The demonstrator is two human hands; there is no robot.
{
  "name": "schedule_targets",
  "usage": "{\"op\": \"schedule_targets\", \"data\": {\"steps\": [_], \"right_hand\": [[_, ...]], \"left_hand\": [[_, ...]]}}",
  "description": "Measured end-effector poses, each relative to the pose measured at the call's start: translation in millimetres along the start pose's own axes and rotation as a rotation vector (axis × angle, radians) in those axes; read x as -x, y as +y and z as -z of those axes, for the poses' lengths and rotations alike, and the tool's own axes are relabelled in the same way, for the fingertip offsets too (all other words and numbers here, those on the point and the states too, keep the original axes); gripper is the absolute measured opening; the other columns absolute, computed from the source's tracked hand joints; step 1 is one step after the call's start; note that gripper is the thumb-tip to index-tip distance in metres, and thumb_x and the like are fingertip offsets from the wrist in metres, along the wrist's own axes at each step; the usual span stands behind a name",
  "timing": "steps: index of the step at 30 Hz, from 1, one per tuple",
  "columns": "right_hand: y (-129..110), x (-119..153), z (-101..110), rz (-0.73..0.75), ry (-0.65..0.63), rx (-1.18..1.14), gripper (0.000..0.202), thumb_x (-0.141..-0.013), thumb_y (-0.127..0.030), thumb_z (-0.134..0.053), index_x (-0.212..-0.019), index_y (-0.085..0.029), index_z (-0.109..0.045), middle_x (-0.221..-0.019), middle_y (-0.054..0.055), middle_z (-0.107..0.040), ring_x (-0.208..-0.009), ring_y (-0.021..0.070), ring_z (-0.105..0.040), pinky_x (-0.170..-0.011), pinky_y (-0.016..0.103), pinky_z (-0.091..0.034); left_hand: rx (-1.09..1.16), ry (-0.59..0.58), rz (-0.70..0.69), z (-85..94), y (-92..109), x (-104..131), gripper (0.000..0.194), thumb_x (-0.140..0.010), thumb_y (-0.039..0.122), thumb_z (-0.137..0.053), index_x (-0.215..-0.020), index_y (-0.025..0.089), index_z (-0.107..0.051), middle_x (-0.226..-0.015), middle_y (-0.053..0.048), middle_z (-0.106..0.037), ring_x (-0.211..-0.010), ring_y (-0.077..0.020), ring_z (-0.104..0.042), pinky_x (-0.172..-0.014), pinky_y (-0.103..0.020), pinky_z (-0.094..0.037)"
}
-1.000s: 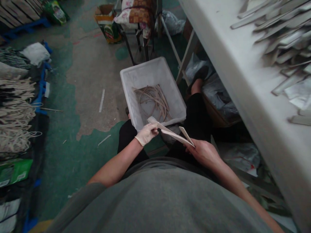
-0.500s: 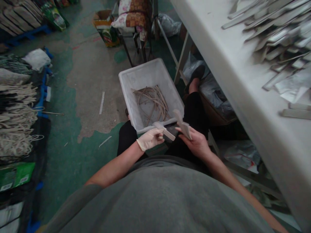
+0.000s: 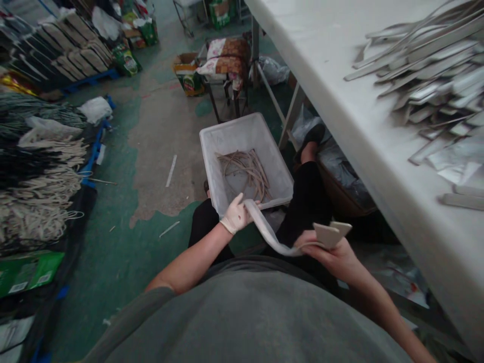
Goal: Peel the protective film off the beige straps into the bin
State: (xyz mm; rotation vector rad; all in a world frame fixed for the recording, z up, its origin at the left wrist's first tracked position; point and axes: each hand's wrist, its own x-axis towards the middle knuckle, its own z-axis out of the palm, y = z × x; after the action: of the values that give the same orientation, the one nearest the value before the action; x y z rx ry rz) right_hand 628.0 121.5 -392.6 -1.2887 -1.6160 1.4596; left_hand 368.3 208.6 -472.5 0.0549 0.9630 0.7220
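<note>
The pale flat strip [image 3: 265,230] bows between both hands, its long axis slanting from the gloved left hand [image 3: 236,218], whose grip I can't make out, to the right hand [image 3: 338,258], which clasps it.

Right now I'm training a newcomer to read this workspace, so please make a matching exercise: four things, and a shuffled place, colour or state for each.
1. left hand
2. pale strip
3. bin
4. patterned cushion

A. beyond the bin
B. has thin strips inside
C. wears a pale glove
D. curves toward the right hand

Pairs: 1-C, 2-D, 3-B, 4-A.
</note>
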Motion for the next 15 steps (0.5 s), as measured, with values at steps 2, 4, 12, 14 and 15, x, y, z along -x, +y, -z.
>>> {"op": "schedule_targets", "data": {"steps": [2, 4, 12, 14, 15], "right_hand": [[2, 23, 11, -0.077, -0.082, -0.072, 0.029, -0.085, -0.046, -0.064, -0.074, -0.02, -0.072, -0.073, 0.006, -0.068, -0.068, 0.0213, -0.064, -0.067, 0.031, -0.052], [8, 43, 16, -0.156, -0.11, -0.09, 0.031, -0.084, -0.048, -0.065, -0.072, -0.02, -0.071, -0.072, 0.007, -0.067, -0.067, 0.0217, -0.063, -0.065, 0.032, -0.052], [31, 29, -8, -0.184, -0.108, -0.235, 0.033, -0.082, -0.05, -0.064, -0.078, -0.019, -0.072, -0.08, 0.008, -0.069, -0.064, 0.0196, -0.059, -0.059, 0.031, -0.049], [24, 5, -11, -0.144, 0.003, -0.306, 0.029, -0.082, -0.045, -0.064, -0.077, -0.017, -0.071, -0.107, 0.011, -0.07, -0.063, 0.0155, -0.057, -0.06, 0.03, -0.049], [19, -7, -10, -0.13, 0.066, -0.335, 0.027, -0.083, -0.042, -0.064, -0.077, -0.017, -0.071, -0.12, 0.011, -0.066, -0.062, 0.0131, -0.055, -0.06, 0.028, -0.049]], "left_hand": [[0.121, 0.096, -0.029, 8.6, 26, -17, 0.056, -0.098, 0.047, -0.032, -0.099, 0.003, -0.066, -0.075, -0.015, -0.067, -0.07, -0.0197, -0.066, -0.07, -0.029, -0.054], [0.178, 0.212, -0.183, 11.8, 57, -30, 0.05, -0.1, 0.042, -0.033, -0.102, 0.002, -0.064, -0.073, -0.012, -0.066, -0.067, -0.0174, -0.065, -0.069, -0.027, -0.054], [-0.106, 0.118, -0.518, -13.8, 86, -17, 0.026, -0.09, 0.027, -0.061, -0.114, 0.02, -0.063, -0.075, 0.0, -0.067, -0.054, -0.0094, -0.06, -0.05, -0.019, -0.044], [-0.31, -0.015, -0.459, -16.0, 61, -6, 0.036, -0.083, 0.035, -0.07, -0.114, 0.018, -0.064, -0.074, -0.002, -0.068, -0.053, -0.011, -0.061, -0.05, -0.02, -0.044], [-0.389, -0.076, -0.411, -15.8, 47, 0, 0.042, -0.079, 0.039, -0.073, -0.113, 0.017, -0.065, -0.074, -0.003, -0.068, -0.053, -0.0116, -0.061, -0.05, -0.02, -0.044]]}}
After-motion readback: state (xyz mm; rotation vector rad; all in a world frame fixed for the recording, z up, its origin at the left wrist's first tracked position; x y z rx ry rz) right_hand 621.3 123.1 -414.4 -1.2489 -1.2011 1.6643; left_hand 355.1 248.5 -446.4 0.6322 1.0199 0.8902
